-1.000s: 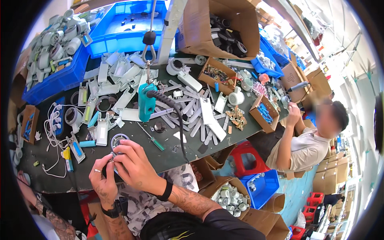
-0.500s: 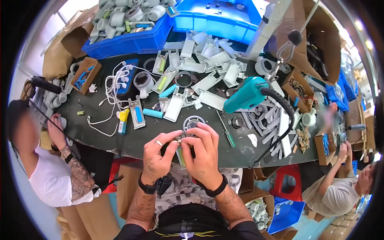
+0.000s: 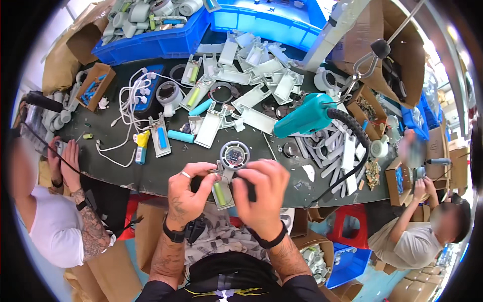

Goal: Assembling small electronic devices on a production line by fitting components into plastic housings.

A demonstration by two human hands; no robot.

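Observation:
A grey handheld device with a round, ringed head (image 3: 235, 154) and an uncovered handle lies at the table's front edge. Inside its handle sits a yellow-green battery cell (image 3: 220, 194). My left hand (image 3: 191, 190) pinches the device near the joint of head and handle, thumb against forefinger. To the right of the device is my right hand (image 3: 261, 191), its fingers curved and apart, somewhat blurred, holding nothing I can see. Just beyond its fingers the thin screwdriver shaft (image 3: 269, 146) shows, the handle hidden behind my hand.
A teal power screwdriver (image 3: 304, 116) hangs over the table at right, its black cord (image 3: 354, 136) curving down. White casings (image 3: 211, 126) lie heaped beyond my hands. Grey strips (image 3: 332, 156) are piled at right, white cables (image 3: 137, 108) at left. People sit on both sides.
My right hand has come away from the device and moved right, its fingers spreading. The device's round head is now in full sight. My left hand stays pinched on it. The view has shifted slightly.

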